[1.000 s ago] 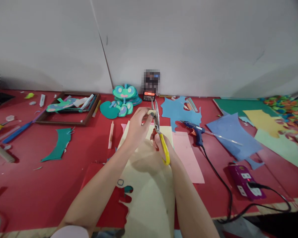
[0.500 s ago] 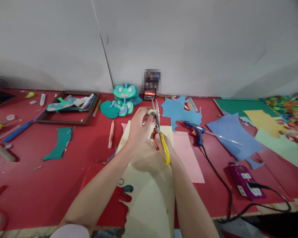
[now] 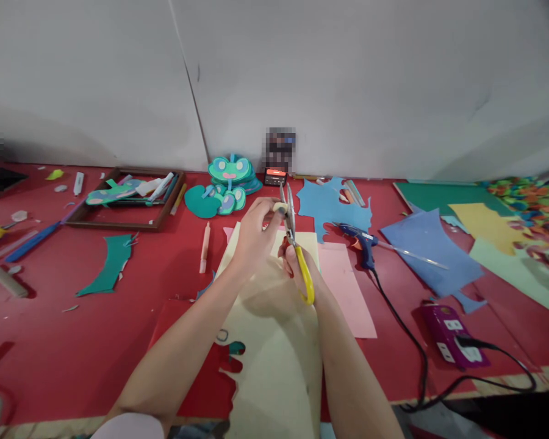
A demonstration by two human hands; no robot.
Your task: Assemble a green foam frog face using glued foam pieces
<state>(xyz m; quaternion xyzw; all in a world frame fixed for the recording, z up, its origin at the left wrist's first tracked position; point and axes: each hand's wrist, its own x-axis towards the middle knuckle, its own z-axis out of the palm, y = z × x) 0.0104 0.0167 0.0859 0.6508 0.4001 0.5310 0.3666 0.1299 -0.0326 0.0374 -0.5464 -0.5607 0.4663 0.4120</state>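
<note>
My right hand [image 3: 297,259] grips a pair of scissors [image 3: 305,277] with yellow handles, blades pointing up and away and slightly parted. My left hand [image 3: 260,228] pinches a small cream-coloured piece of foam sheet [image 3: 280,207] right beside the blades. Part of that piece is hidden by my fingers. Under both hands lies a large cream foam sheet [image 3: 274,366] with a ragged cut-out left edge. A pink sheet [image 3: 348,292] sticks out from beneath it on the right.
A wooden frame [image 3: 114,225] with markers stands left, near a stack of green frog-like cut-outs [image 3: 231,167]. To the right lie a blue glue gun [image 3: 363,241], its cord, a purple power strip [image 3: 452,335] and a blue sheet [image 3: 432,250]. A phone [image 3: 280,152] leans on the wall.
Almost nothing differs. My hands, the scissors and the small cream piece stay in nearly the same place.
</note>
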